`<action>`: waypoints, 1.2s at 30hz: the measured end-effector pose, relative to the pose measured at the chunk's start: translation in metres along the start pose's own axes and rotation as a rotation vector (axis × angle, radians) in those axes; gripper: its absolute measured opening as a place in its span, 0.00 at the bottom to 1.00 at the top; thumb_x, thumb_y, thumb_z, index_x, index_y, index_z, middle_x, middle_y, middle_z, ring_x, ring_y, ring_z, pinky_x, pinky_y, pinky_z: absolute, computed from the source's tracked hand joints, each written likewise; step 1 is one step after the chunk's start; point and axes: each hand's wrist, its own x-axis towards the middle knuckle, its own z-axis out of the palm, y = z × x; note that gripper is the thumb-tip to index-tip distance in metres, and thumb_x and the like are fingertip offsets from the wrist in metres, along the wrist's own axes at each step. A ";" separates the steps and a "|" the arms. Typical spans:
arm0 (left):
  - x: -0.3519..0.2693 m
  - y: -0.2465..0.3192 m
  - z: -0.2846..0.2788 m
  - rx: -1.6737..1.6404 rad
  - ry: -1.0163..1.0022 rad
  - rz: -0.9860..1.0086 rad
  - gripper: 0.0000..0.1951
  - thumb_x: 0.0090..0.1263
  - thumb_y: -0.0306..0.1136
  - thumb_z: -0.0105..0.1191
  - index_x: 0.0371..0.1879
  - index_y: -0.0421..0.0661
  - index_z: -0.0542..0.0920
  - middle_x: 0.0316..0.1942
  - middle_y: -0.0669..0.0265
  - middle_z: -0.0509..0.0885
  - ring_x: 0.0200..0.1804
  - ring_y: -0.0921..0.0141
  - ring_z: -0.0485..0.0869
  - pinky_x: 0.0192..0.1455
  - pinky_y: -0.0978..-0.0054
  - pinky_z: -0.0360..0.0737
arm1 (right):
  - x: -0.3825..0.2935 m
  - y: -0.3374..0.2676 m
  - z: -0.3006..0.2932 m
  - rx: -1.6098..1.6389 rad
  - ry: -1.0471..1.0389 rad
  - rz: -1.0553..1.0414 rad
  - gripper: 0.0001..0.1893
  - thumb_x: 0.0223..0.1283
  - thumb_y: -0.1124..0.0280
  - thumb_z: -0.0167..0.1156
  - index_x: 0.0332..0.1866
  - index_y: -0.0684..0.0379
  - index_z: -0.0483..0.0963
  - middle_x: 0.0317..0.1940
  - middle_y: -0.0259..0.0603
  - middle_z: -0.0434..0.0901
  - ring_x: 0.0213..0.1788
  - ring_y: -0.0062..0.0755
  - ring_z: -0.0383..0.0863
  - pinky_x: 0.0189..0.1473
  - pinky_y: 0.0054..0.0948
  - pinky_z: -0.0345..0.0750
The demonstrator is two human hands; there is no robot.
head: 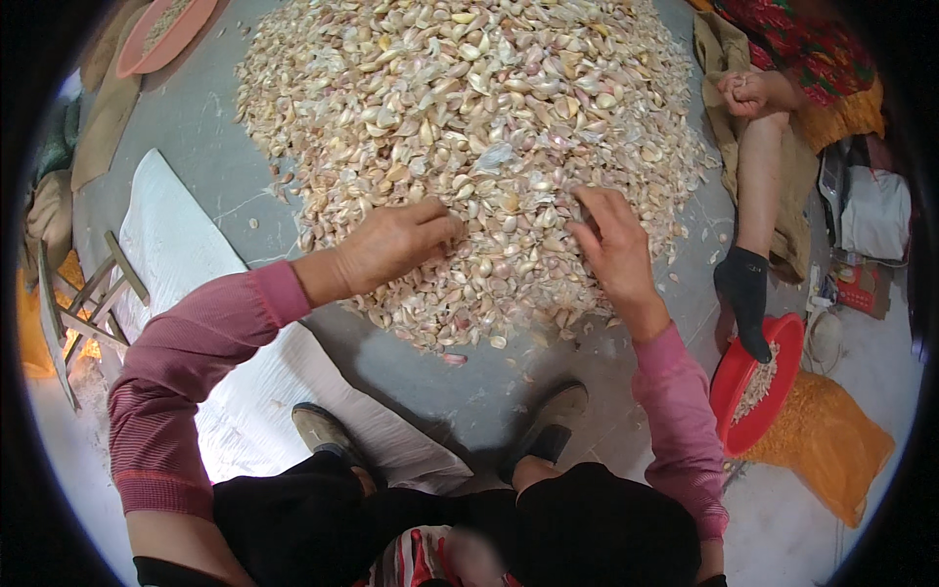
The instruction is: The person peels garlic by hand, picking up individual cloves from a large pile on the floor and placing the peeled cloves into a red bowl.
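A broad heap of loose garlic cloves (455,132), mixed with papery skins, is spread on the grey floor before me. My left hand (396,246) is at the near left part of the heap. Its fingers are bent down to the cloves, and the fingertips are partly hidden, so I cannot tell whether they hold one. At the right side of the heap, my right hand (620,249) has its thumb and forefinger apart over the cloves, with nothing visible between them. A clump of pale garlic skin (495,157) lies between and beyond my hands.
Another person's hand (748,93) and socked foot (744,293) are at the right. Beneath that foot is a red basin (788,367) of cloves, beside an orange mesh sack (829,447). At left are a white sheet (169,227), a folding stool (92,308) and a pink basin (132,55).
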 end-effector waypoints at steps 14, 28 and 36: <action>-0.017 -0.012 0.005 -0.375 0.112 -0.351 0.07 0.56 0.18 0.57 0.32 0.42 0.77 0.27 0.60 0.80 0.29 0.66 0.79 0.35 0.68 0.78 | 0.041 -0.056 0.043 -0.089 -0.050 -0.353 0.16 0.54 0.71 0.67 0.48 0.56 0.76 0.45 0.38 0.77 0.37 0.38 0.82 0.37 0.33 0.79; -0.016 0.005 -0.003 -1.042 0.050 -0.597 0.02 0.71 0.25 0.56 0.36 0.42 0.81 0.25 0.71 0.81 0.23 0.80 0.79 0.24 0.80 0.77 | 0.032 -0.057 0.047 0.766 -0.229 0.391 0.11 0.67 0.76 0.60 0.52 0.66 0.79 0.38 0.34 0.85 0.39 0.18 0.82 0.39 0.20 0.78; 0.024 0.039 -0.027 -0.627 0.101 -0.324 0.10 0.76 0.37 0.56 0.37 0.42 0.79 0.23 0.72 0.75 0.24 0.82 0.73 0.26 0.79 0.71 | 0.025 -0.083 0.033 0.579 -0.354 0.215 0.07 0.68 0.74 0.54 0.47 0.63 0.72 0.33 0.47 0.84 0.34 0.34 0.86 0.35 0.31 0.79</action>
